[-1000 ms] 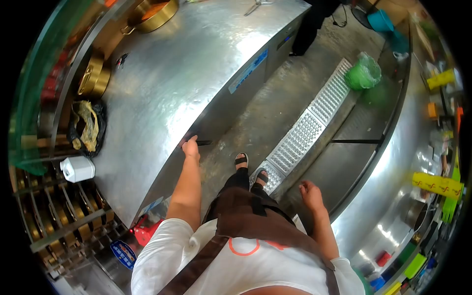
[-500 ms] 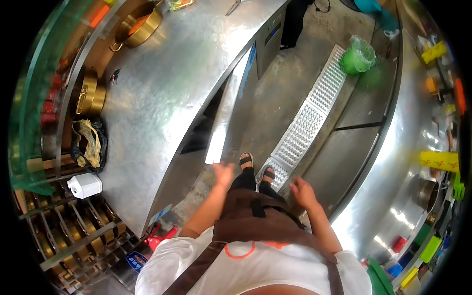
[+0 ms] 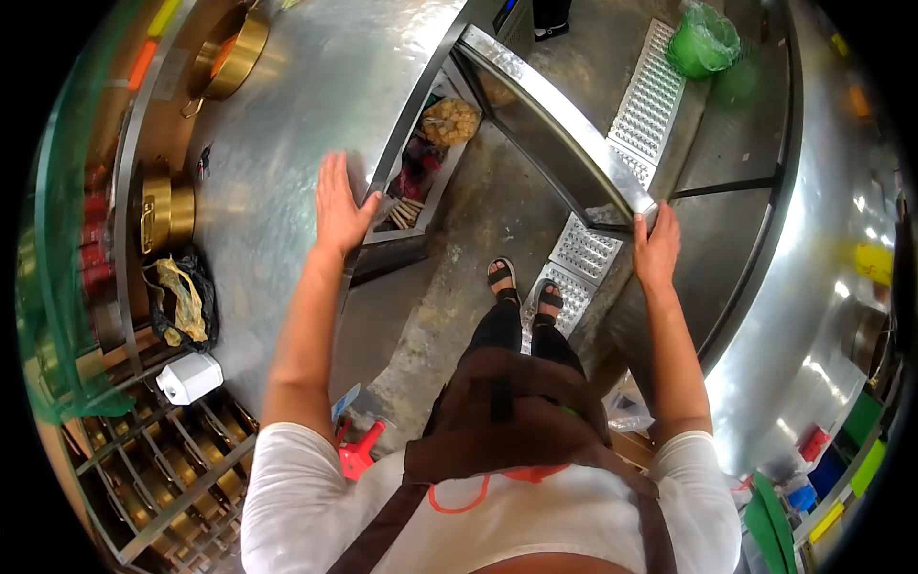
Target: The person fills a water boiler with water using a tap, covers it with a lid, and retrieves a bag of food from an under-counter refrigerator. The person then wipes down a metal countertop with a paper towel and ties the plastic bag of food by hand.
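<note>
My left hand (image 3: 344,209) lies flat on the steel counter (image 3: 268,191) near its front edge, fingers stretched and thumb apart. Out to the right, my right hand (image 3: 656,251) is at the free end of the undercounter fridge door (image 3: 555,110), thumb on one side and fingers on the other. That door stands wide open across the aisle, its dark gasket showing. Inside the fridge compartment, a bag of yellowish pieces (image 3: 450,121) sits beside dark red packages (image 3: 416,167) and some pale sticks (image 3: 405,212).
Brass pots (image 3: 167,210) line the counter's back, near a black bag (image 3: 186,301) and a white jug (image 3: 190,378). A studded metal strip (image 3: 645,105) runs along the floor to a green bin (image 3: 703,43). A person's shoe (image 3: 552,32) shows at the top.
The fridge door has swung from slightly ajar to wide open, exposing the contents. My left hand has moved onto the counter; my right hand has reached forward to the door's end.
</note>
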A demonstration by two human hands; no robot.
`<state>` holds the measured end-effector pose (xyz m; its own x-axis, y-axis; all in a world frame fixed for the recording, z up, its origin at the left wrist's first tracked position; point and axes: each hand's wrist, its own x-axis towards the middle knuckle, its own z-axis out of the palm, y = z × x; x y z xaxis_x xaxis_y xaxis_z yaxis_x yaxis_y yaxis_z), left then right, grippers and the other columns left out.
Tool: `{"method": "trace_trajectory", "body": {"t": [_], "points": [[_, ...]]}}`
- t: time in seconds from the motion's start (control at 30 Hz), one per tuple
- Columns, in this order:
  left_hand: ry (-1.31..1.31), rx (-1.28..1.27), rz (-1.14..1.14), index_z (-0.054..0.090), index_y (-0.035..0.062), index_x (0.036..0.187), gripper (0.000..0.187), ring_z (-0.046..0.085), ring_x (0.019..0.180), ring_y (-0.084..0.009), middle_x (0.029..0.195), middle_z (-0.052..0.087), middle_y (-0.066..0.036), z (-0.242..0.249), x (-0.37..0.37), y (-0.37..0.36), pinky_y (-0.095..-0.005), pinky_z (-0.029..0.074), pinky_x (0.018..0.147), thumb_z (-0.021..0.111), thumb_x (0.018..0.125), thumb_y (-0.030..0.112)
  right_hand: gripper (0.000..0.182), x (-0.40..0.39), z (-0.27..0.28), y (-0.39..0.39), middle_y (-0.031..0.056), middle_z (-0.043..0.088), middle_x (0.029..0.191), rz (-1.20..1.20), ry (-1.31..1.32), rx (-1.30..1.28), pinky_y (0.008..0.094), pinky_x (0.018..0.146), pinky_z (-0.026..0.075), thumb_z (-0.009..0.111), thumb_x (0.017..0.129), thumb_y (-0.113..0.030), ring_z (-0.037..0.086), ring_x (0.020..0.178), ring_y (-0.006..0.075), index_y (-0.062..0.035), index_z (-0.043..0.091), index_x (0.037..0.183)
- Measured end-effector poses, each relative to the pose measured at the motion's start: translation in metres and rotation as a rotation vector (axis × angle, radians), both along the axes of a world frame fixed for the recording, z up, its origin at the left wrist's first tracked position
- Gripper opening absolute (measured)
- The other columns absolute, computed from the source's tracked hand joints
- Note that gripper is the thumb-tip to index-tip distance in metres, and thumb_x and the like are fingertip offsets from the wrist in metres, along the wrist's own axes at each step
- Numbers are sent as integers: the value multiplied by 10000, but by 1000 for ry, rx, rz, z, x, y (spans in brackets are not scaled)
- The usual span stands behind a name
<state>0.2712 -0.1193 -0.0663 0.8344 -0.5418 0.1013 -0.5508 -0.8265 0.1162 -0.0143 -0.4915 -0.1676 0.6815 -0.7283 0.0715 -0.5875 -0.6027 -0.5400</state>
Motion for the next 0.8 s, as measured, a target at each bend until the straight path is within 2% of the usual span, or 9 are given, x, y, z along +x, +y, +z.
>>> {"method": "trace_trajectory", "body": {"t": [0.1,0.17,0.2,0.3,0.43,0.53,0.67,0.73,0.8], "points": [[-27,163,-39,197,76,1447,963,152,1392,-345,1501,168,-184,-21,40,-2,-481,151,1118,709,707,417,536,20,24,19,196,380,1379,165,-79,-358,519,1078,173,603,840,-199,277,1324,374,-14,421,1310],[-47,162,19,201,90,1451,980,145,1398,-330,1502,178,-174,-16,37,-16,-466,114,1129,714,681,413,545,34,15,48,192,372,1388,345,-176,-256,528,1067,205,604,792,-134,288,1316,387,-26,433,1299],[-46,115,20,212,95,1449,988,145,1400,-315,1498,197,-165,-17,38,-15,-459,95,1134,721,655,388,534,45,9,61,200,361,1394,456,-132,-75,521,1057,235,593,797,-123,320,1295,384,-24,430,1296],[5,89,38,244,79,1433,976,125,1401,-322,1494,198,-172,-11,37,-20,-460,79,1136,731,642,378,612,86,-84,105,200,329,1418,474,-3,574,413,1011,378,592,813,-136,387,1257,388,-12,334,1355],[59,50,33,282,88,1415,956,146,1395,-328,1491,209,-168,-7,40,-22,-478,79,1132,748,617,335,615,184,-182,131,192,319,1430,601,169,486,415,1007,387,554,826,-122,429,1221,390,-35,302,1380],[72,55,27,299,75,1402,950,164,1387,-354,1483,218,-184,-8,45,-20,-504,94,1121,752,606,328,598,277,-221,141,157,304,1446,617,330,499,407,1016,378,542,840,-128,401,1258,352,-41,302,1381],[69,107,-20,279,12,1408,962,171,1380,-397,1476,220,-231,-12,49,-17,-510,101,1111,711,652,422,594,374,-278,159,150,306,1452,625,310,463,402,1015,380,532,850,-142,403,1257,353,-43,296,1386],[66,145,-15,275,-1,1406,970,167,1378,-412,1473,216,-246,-10,49,-17,-516,110,1107,708,655,434,700,415,-312,169,114,229,1503,685,327,422,421,982,411,534,803,-90,476,1206,334,-89,232,1434],[109,68,-21,304,-5,1387,973,189,1357,-452,1451,219,-294,-11,52,-16,-561,116,1086,742,609,382,706,463,-392,180,102,217,1509,758,195,372,422,970,421,527,807,-109,500,1181,328,-103,219,1443]]}}
